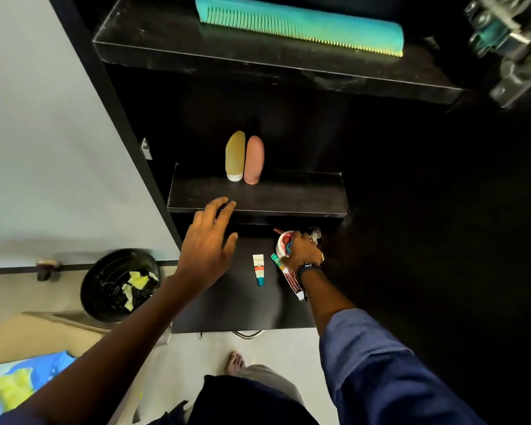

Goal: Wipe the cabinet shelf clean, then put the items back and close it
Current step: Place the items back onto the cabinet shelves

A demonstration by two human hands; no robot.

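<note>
The left hand (207, 240) is held open, its fingers (227, 207) spread and straight, their tips at the front left edge of the middle shelf (288, 197); whether they touch the edge cannot be told. A yellow tube (235, 156) and a pink tube (254, 159) are stood cap-down, touching each other, at the rear of that shelf, left of its middle and well apart from the fingers.

The right hand (304, 251) is curled over a white cup (281, 245), which is gripped at its rim near the rear right corner of the lower shelf (227, 308). A small tube (258, 269) is laid flat just left of that hand, and a red tube (292, 282) is partly covered by the wrist.

A teal comb (301, 24) is laid along the top shelf (196, 47), and a metal hinge (509, 47) is seen at the upper right. The cabinet is black throughout. A black bin (105, 271) holding yellow scraps is set on the pale floor (273, 348) to the left, beside a pale wall (43, 148).
</note>
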